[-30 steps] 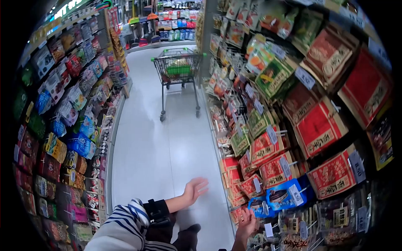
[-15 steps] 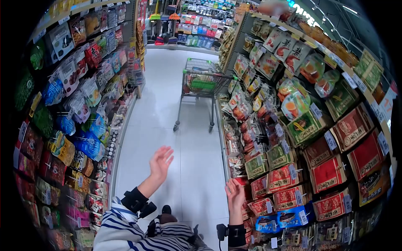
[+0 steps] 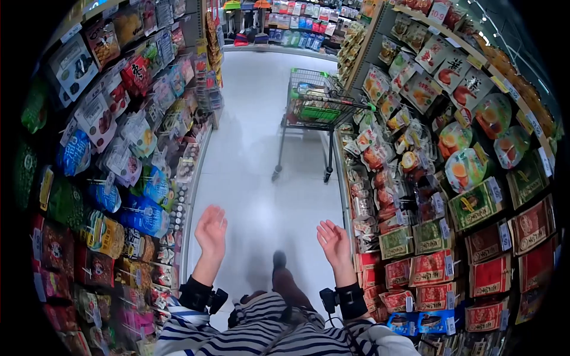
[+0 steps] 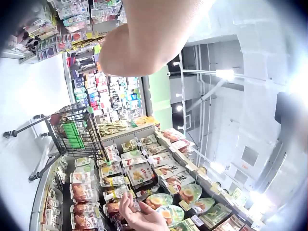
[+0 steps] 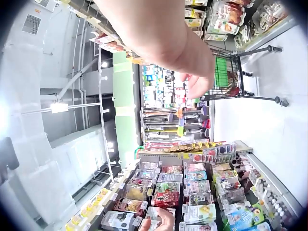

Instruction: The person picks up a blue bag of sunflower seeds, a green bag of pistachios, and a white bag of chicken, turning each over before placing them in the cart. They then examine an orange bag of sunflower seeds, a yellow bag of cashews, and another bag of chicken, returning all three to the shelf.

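Note:
Over the aisle floor my left hand [image 3: 211, 232] is raised with its fingers loosely extended, holding nothing. Level with it, on the other side, my right hand [image 3: 334, 242] is also held up empty, palm turned inward, near the right-hand shelf. Beyond both hands a wire shopping cart [image 3: 320, 110] with green trim stands against the right shelf, some goods inside it. Blue packs [image 3: 436, 322] hang low on the right, below red and tan packets [image 3: 432, 268]. The left wrist view shows the cart [image 4: 72, 130] too, with the right hand [image 4: 142, 219] at the bottom.
Hanging snack bags [image 3: 142, 213] line the left shelf. Green packets [image 3: 475, 204] and several clear-wrapped packs [image 3: 466, 169] fill the right one. Pale aisle floor [image 3: 243, 160] runs between them toward a back display [image 3: 297, 26]. One foot [image 3: 279, 259] is forward.
My right hand has drawn away from the blue packs into the aisle. The left hand has swung left and up. The head view has turned, so the cart appears farther right.

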